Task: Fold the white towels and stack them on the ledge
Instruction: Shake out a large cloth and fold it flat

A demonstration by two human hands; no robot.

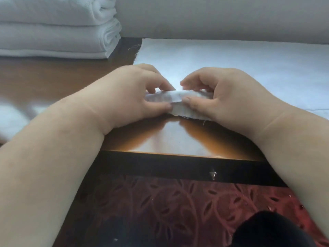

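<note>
Pinching the near edge of the white towel (231, 68), the left hand (128, 93) and right hand (227, 95) are met at its middle, thumbs and fingers clamped on bunched hem; a fold is judged to be starting; the edge must next be carried evenly forward; the cloth is spread flat, thin, slightly frayed, on the wooden ledge (53, 75), near the folded stack (53, 32).

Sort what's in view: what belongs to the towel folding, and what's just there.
Job: towel spread flat, its near edge pinched by left hand and right hand; folded stack; wooden ledge.
Just there: red carpet; screw; wall.
</note>
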